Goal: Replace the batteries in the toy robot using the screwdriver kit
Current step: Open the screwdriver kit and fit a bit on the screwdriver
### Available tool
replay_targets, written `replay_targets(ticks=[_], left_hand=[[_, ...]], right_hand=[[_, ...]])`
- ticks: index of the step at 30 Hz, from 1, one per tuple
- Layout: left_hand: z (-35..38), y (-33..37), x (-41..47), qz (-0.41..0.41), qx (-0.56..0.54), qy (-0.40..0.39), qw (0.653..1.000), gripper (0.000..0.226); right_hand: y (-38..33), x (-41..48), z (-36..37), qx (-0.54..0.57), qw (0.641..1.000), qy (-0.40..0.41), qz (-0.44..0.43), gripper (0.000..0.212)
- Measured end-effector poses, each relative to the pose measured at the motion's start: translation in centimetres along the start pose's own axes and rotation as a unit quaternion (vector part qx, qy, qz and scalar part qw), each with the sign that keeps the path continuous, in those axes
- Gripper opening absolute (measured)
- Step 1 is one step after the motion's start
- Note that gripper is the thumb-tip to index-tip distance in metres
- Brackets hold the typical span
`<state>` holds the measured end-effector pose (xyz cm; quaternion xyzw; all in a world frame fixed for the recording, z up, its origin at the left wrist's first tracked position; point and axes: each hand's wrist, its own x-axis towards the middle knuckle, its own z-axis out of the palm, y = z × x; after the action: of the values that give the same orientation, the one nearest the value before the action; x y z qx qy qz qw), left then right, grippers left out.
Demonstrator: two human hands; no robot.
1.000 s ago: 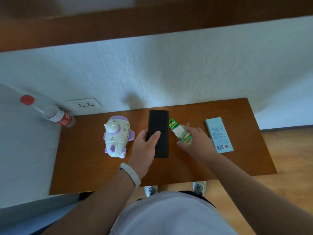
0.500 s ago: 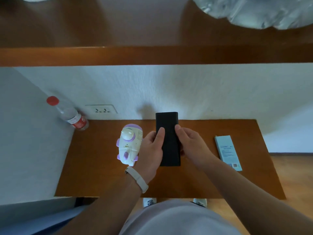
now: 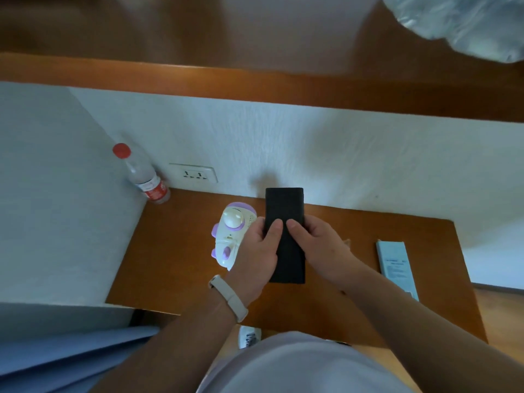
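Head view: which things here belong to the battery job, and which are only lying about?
For the job: toy robot; black case, probably the screwdriver kit, held by the left hand and right hand.
Lying about: water bottle; wall socket; light blue box; plastic bag.

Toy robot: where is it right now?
In the head view, the toy robot lies on the table, just left of the black case, partly behind the left hand.
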<state>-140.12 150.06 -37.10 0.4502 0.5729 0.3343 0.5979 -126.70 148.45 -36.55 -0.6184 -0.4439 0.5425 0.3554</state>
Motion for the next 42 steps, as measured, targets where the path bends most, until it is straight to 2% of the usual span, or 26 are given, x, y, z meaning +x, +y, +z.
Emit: replay_targets(ticks=[9,20,42], left_hand=[[0.0,0.4,-0.6,0.003,0.034,0.007,0.999,0.016],[2.3,1.1,0.1,0.012,0.040,-0.012,0.999,0.016],[2.9,1.6,1.4,0.012,0.007,-0.070,0.997,0.014]], right_hand=[[0.4,0.1,-0.3,0.019,0.999,-0.037,-0.012,0.022],[0.4,-0.3,-3.1,0.037,0.998,-0.034,-0.029,0.017],[0.0,0.1,-5.1,0.047,0.997,-0.062,-0.029,0.025]])
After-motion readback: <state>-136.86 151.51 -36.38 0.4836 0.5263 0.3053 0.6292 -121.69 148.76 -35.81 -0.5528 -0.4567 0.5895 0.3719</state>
